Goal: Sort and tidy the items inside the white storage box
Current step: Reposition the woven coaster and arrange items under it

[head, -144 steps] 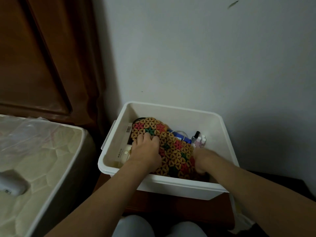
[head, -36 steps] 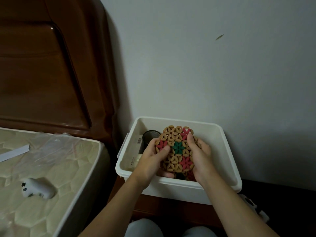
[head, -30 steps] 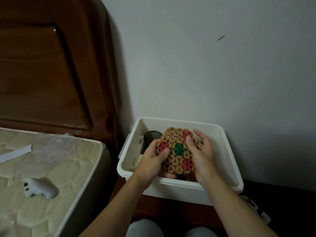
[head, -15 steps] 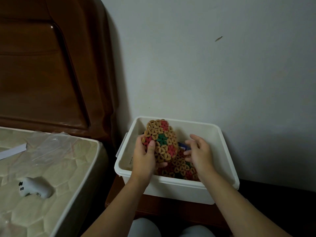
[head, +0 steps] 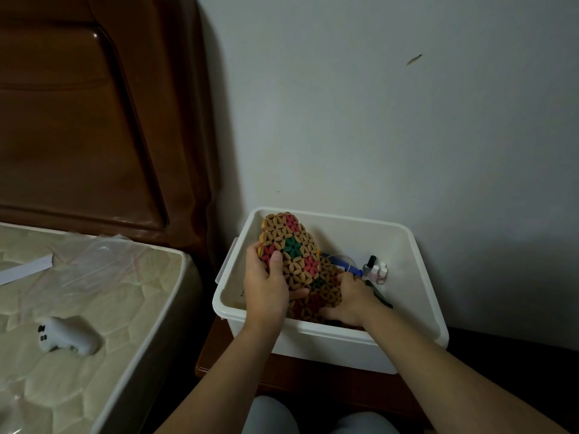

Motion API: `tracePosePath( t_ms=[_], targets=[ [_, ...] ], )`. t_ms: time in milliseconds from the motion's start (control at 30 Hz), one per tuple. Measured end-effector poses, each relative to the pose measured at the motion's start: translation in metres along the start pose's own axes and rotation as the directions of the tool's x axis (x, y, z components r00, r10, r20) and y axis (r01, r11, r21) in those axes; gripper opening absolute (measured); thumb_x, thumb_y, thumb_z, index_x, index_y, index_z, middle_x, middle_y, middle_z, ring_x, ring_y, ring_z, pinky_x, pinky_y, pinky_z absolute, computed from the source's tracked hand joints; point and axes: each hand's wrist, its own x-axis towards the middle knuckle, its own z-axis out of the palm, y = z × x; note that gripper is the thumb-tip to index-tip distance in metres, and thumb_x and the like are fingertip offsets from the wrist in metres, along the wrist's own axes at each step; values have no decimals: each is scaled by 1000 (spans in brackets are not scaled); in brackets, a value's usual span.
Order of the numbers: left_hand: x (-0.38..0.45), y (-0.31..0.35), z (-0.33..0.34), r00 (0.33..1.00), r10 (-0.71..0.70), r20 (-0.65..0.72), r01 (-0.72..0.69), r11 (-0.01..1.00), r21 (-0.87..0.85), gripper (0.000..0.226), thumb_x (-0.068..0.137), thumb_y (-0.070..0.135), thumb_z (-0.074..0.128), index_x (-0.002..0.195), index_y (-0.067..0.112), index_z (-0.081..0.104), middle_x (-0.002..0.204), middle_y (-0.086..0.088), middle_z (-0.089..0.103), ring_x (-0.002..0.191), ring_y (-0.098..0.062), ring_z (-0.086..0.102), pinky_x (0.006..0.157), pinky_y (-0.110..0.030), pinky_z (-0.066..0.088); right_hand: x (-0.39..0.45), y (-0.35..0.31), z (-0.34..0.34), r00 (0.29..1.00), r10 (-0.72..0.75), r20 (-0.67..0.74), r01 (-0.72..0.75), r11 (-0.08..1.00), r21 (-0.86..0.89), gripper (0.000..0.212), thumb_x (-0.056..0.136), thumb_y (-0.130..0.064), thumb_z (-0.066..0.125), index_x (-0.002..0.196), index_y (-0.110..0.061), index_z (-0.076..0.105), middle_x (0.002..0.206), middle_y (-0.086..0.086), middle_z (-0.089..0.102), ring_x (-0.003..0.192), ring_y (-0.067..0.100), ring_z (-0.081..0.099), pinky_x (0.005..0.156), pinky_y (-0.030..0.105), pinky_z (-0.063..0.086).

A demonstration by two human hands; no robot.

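The white plastic storage box (head: 416,311) sits on a dark wooden stand against the wall. The left hand (head: 266,285) grips a tan woven flower-pattern mat (head: 289,253), tilted upright near the box's left wall. The right hand (head: 349,297) clutches a second matching woven mat (head: 326,288) lower inside. Small nail polish bottles (head: 376,270) stand near the right wall.

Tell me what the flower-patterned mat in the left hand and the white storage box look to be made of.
Flower-patterned mat: apparently small wooden or bamboo petal pieces linked in an open lattice, matte, mostly tan with some dyed red and green; it could be plastic. The left hand grips it.

White storage box: looks like moulded plastic, smooth with a faint sheen, with rounded corners and a rolled rim.
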Motion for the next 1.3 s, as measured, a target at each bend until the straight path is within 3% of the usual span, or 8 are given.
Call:
tracePosePath(
  t_ms=[133,333,500,667,833,1100,1200,1300],
  targets=[
    [0,1,0,1000,-18,-2,18,1000,3,24,109,27,50,132,29,51,125,-1,64,104,-28,72,56,-44,65,-1,2,-3,998,55,-23,-56,998,-36,98,72,-50,90,149,-14,42,147,7,52,137,29,49,113,44,45],
    [-2,4,-1,1000,-19,6,19,1000,15,24,109,27,49,133,28,50,127,-1,63,107,-25,71,58,-45,65,-10,7,-8,999,-46,24,43,996,82,21,80,-44,87,90,-31,74,98,-9,73,100,13,67,77,23,54],
    [-1,1,-1,997,41,-66,-39,999,28,21,110,26,48,130,27,52,122,4,65,106,-16,68,58,-28,63,-32,14,-45,973,-92,-213,161,930,332,24,81,-45,88,91,-27,76,86,-6,79,83,11,76,73,31,61],
    [-1,3,1,1000,2,-30,-2,1000,12,19,110,26,48,128,30,52,120,5,65,104,-19,69,59,-37,65,-60,16,-60,961,-27,-275,259,440,860,36,83,-47,83,107,-21,82,108,6,81,101,24,79,81,40,65],
    [-1,13,-4,941,-177,287,205,976,-69,18,109,25,52,126,25,57,126,-9,69,99,-31,78,60,-51,65,-58,6,-42,993,-83,-87,93,78,993,58,85,-54,82,133,-23,72,133,11,72,123,33,69,99,57,56],
    [2,17,-13,805,-237,544,291,957,-13,19,109,28,51,125,26,60,118,-12,76,95,-39,77,45,-33,60,-37,-15,-24,996,-80,-45,53,97,994,54,83,-65,79,125,-31,76,125,6,76,112,29,75,89,55,61],
    [4,17,-12,774,-267,574,328,945,-3,25,108,35,49,129,30,62,124,-10,74,102,-38,76,53,-39,63,-34,-19,-20,991,-23,-134,136,136,981,34,84,-62,79,109,-41,80,110,-7,80,99,17,78,78,46,64],
    [5,18,-11,731,-297,615,345,938,42,48,106,61,36,134,35,65,129,-4,73,112,-33,73,63,-45,65,-33,-19,-16,972,17,-234,225,222,949,42,84,-64,78,114,-34,79,112,-5,80,103,17,78,81,43,65]
  ],
)
